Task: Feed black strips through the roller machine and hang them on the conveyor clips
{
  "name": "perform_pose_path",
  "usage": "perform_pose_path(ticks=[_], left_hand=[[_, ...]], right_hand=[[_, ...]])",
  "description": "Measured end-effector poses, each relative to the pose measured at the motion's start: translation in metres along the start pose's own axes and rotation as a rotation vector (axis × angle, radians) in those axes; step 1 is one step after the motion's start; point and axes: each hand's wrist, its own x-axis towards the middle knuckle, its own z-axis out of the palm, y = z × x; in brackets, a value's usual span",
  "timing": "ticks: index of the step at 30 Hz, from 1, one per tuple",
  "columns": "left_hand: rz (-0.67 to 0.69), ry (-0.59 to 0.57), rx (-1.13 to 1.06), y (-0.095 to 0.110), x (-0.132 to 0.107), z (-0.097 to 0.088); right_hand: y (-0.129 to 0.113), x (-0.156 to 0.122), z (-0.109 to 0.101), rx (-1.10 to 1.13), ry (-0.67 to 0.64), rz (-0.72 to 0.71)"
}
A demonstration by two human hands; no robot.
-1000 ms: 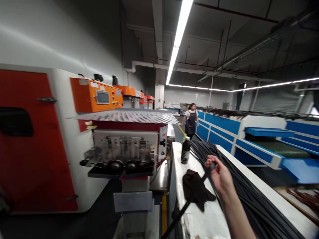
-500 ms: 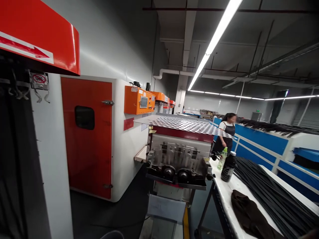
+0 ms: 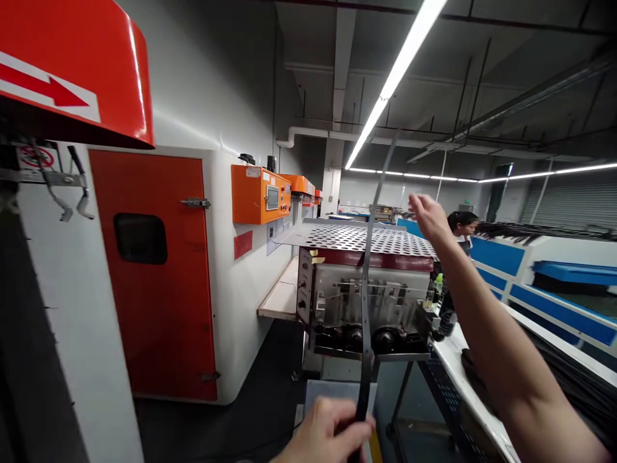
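My left hand (image 3: 328, 432), at the bottom centre, is closed around the lower part of a long, narrow dark belt strap (image 3: 366, 302). From that hand the strap rises almost upright, bending slightly, with its upper end near the ceiling light. Small holes seem to dot it. My right hand (image 3: 429, 215) is raised to the right of the strap, apart from it; its fingers look loosely extended with nothing visible in them. Behind the strap stands a machine (image 3: 332, 302) with rollers and a clear front cover, topped by a perforated metal sheet (image 3: 337, 236).
At right, a white table (image 3: 465, 360) carries dark straps (image 3: 559, 366), a dark cloth and bottles. A person (image 3: 463, 225) stands behind it. On the left are a red-doored cabinet (image 3: 178, 334), an orange control box (image 3: 250, 196) and a red overhead housing (image 3: 106, 71) with hooks.
Both my hands and the belt strap have come into view, the left hand gripping the strap. My view has shifted, and the person at the back now appears farther right, partly behind my right arm.
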Motion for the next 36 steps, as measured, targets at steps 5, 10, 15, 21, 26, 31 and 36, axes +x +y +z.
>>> perform_pose_path(ticks=[5, 10, 15, 21, 26, 31, 36], left_hand=[[0.127, -0.069, -0.186, 0.044, 0.05, -0.013], [0.051, -0.098, -0.094, 0.052, 0.071, -0.015], [0.162, 0.032, 0.041, 0.105, 0.111, -0.045], [0.542, 0.013, -0.009, 0.229, 0.167, -0.096], [0.719, 0.14, 0.095, 0.301, 0.185, -0.113], [0.792, 0.189, -0.011, 0.311, 0.199, -0.118], [0.759, 0.166, -0.081, 0.291, 0.202, -0.114]], right_hand=[[0.007, -0.175, 0.01, 0.432, -0.617, 0.355], [0.002, -0.25, 0.021, 0.743, -0.747, 0.429], [0.012, -0.234, 0.013, 0.667, -0.779, 0.435], [0.003, -0.137, -0.01, 0.526, -0.778, 0.066], [-0.005, -0.058, -0.007, 0.389, -0.474, -0.259], [0.002, -0.043, 0.01, 0.307, -0.29, -0.344], [0.014, -0.056, 0.017, 0.21, -0.271, -0.357]])
